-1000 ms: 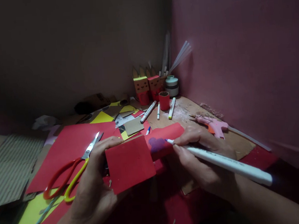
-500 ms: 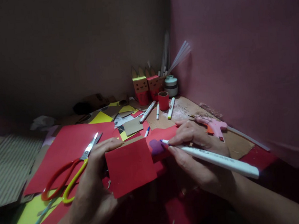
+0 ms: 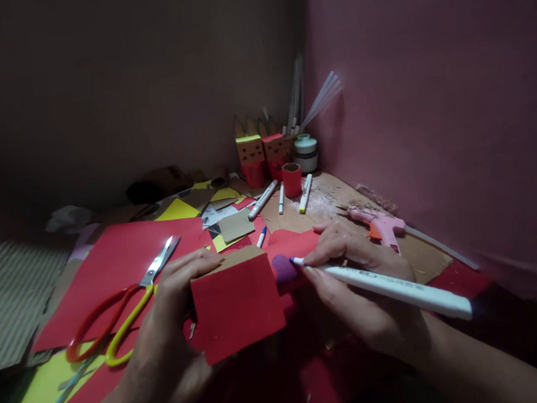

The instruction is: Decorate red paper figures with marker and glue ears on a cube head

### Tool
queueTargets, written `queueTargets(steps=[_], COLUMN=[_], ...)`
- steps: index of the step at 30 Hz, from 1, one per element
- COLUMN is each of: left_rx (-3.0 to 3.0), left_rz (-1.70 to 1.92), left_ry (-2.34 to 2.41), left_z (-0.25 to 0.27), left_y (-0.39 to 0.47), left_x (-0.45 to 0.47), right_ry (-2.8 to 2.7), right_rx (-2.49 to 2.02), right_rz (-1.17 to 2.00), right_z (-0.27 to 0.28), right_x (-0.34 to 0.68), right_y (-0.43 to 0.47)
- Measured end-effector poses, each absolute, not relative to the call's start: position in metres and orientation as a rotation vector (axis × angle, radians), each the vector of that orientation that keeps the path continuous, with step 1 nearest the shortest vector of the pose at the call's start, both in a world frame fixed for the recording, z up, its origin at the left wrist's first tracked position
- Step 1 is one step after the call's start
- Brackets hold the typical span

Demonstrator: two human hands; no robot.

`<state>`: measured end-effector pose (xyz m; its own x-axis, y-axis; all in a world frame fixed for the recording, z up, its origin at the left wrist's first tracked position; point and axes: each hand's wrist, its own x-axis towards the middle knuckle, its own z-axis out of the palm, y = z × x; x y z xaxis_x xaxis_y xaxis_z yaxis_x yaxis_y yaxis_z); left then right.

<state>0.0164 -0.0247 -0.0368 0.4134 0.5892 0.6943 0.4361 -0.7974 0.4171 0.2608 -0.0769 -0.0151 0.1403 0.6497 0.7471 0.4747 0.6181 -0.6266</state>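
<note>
In hands [image 3: 161,327] [image 3: 363,312] — one box [image 3: 239,307], one marker [image 3: 398,288]

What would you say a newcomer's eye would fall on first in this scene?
Probably the red-covered cardboard piece near the middle, held in the left hand, with a white marker in the right hand at a purple patch beside it. Next would come the bright-handled scissors on the left and the pink glue gun on the right.

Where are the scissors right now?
In the head view, the scissors lie left of centre, partly on the large red sheet, beside the left hand, pointing away from the person.
</note>
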Motion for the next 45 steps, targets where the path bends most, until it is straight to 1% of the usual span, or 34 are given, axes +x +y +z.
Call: queueTargets(steps=[45], left_rx=[2.504], left_rz=[1.263], left_ry=[0.916], left_z=[-0.0347], left_y=[-0.0248], left_x=[0.0163], right_ry=[-1.436], right_rx=[-1.072], right_rz=[0.081], right_z=[-0.0220], right_x=[0.2629], right_y=[-0.0789])
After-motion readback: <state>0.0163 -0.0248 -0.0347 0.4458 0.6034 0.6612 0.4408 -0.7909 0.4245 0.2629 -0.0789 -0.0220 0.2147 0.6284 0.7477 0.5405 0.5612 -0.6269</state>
